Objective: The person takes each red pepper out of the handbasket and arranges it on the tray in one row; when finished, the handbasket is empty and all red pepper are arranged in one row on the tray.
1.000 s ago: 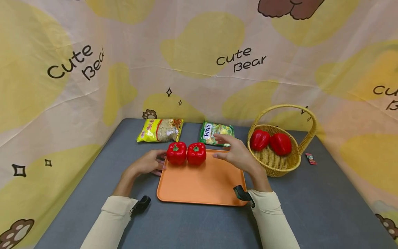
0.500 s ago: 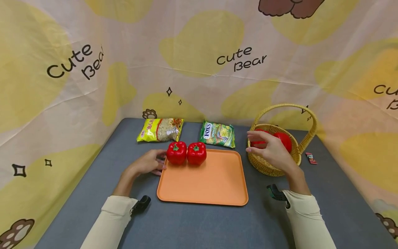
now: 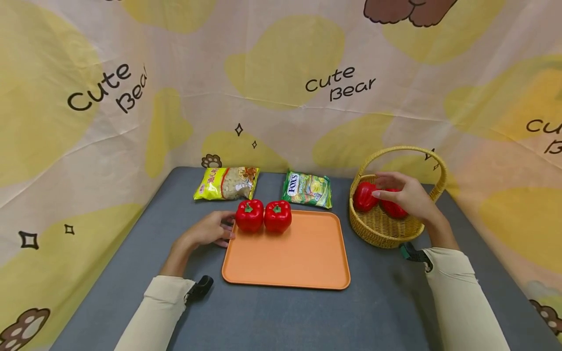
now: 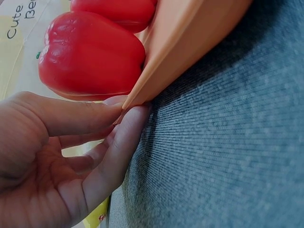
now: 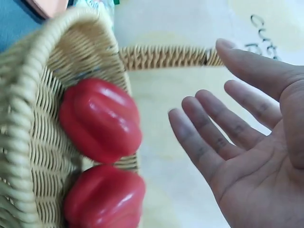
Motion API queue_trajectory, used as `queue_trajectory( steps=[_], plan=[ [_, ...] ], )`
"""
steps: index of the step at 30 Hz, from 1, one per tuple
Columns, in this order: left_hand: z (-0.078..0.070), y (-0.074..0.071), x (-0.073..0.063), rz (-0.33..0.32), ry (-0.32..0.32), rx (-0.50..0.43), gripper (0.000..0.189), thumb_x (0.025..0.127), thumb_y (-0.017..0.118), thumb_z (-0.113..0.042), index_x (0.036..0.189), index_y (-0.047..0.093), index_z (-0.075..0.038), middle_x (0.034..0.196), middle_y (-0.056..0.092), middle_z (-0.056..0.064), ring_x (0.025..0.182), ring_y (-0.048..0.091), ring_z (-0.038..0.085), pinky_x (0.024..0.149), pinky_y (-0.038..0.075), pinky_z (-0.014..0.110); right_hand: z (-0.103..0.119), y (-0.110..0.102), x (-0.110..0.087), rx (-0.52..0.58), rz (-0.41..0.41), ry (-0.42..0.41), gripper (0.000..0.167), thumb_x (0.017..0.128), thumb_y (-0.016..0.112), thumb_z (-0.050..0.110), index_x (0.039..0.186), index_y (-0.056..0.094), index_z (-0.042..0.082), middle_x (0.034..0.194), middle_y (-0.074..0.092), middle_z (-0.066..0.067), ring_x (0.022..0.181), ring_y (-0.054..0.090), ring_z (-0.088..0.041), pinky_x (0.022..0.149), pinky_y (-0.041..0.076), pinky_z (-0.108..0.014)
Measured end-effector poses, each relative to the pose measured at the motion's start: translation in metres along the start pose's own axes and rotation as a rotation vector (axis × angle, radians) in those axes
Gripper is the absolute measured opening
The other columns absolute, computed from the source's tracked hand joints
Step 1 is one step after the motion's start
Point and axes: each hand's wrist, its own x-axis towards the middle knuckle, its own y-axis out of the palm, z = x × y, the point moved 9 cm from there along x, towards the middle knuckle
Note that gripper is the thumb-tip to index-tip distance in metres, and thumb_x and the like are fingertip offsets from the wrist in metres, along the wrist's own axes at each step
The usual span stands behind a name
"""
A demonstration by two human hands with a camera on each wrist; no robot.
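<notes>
My left hand (image 3: 210, 228) pinches the left edge of the orange tray (image 3: 285, 263). In the left wrist view the thumb lies along the rim and a finger is under it, close beside a red bell pepper (image 4: 92, 54). Another red bell pepper (image 3: 277, 217) stands to its right, both upright at the tray's back left. My right hand (image 3: 408, 197) hovers over the wicker basket (image 3: 382, 234) with fingers spread and nothing in them. Inside the basket lie two more red bell peppers, the left one (image 3: 364, 196) and the right one (image 3: 392, 209), which the hand partly covers.
Behind the tray lie a yellow snack bag (image 3: 226, 184) and a green FOX'S candy bag (image 3: 307, 189). The basket's tall handle (image 3: 401, 148) arches above the right hand. A printed cloth (image 3: 272, 87) hangs behind the grey table (image 3: 281, 317).
My right hand has moved right, from over the tray to above the right pepper in the basket. The left hand, tray and tray peppers have stayed put.
</notes>
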Motion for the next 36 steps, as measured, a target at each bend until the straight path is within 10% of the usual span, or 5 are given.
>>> queue_trajectory(
  steps=[14,24,36],
  plan=[
    [-0.002,0.001,0.001,0.010,0.009,-0.009,0.069,0.096,0.066,0.007,0.157,0.035,0.013,0.148,0.048,0.033,0.110,0.068,0.029,0.076,0.068,0.039,-0.032,0.003,0.025,0.057,0.126,0.099,0.072,0.101,0.073,0.025,0.161,0.040,0.002,0.155,0.051,-0.027,0.143,0.049,-0.044,0.092,0.048,-0.010],
    [-0.003,0.003,0.002,0.010,0.024,-0.011,0.069,0.096,0.065,0.008,0.157,0.035,0.014,0.146,0.049,0.033,0.109,0.068,0.029,0.075,0.068,0.039,-0.047,0.011,0.030,-0.007,0.203,0.131,0.083,0.100,0.072,0.025,0.164,0.029,-0.003,0.161,0.040,-0.034,0.149,0.038,-0.051,0.124,0.031,-0.068],
    [-0.003,0.001,0.000,0.002,0.016,-0.005,0.068,0.096,0.065,0.008,0.157,0.035,0.014,0.148,0.048,0.034,0.113,0.068,0.032,0.076,0.068,0.039,-0.049,0.023,0.029,-0.016,0.260,0.158,0.067,0.100,0.072,0.019,0.154,0.044,-0.010,0.153,0.050,-0.034,0.122,0.066,-0.035,0.100,0.062,-0.040]
  ],
)
